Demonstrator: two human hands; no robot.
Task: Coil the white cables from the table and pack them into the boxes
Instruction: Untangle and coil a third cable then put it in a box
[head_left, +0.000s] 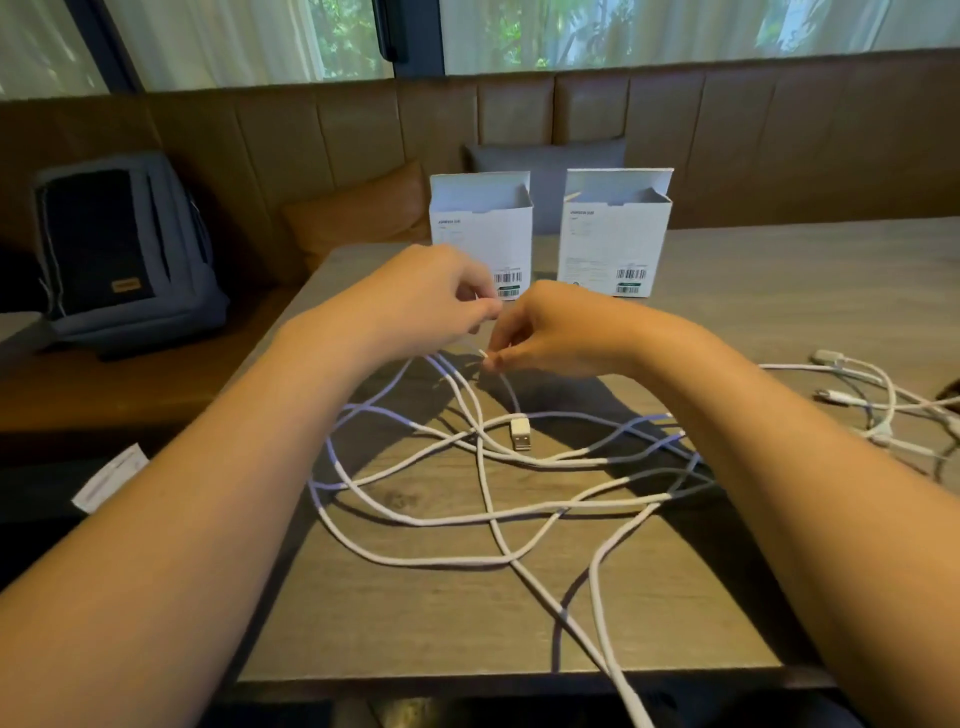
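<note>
Wooden table (519, 623) in front of a brown padded bench, curtained windows behind. White cable (415, 519) lies in loose tangled loops over the middle of the table, one strand running off the near edge; its USB plug (520, 434) rests flat among the loops near the table's centre. Both hands are raised just above the far part of the tangle, close together. Left hand (431, 296): fingers curled, pinching a thin section of the cable at the fingertips. Right hand (556, 332): thumb and forefinger pinch the cable's small end (connector type too small to tell). A strand drops from the hands to the loops below.

Second white cable (878, 400) lies heaped near the right edge of the table, well apart from the hands, unheld.

Two white boxes stand upright with top flaps open at the far edge: left box (483, 234) just behind the left hand, right box (618, 234) beside it, a small gap between them. Barcode labels face the camera.

Off the table: a grey backpack (124, 249) on the bench at far left, an orange cushion (363, 213) and a grey cushion (545, 161) behind the boxes.
</note>
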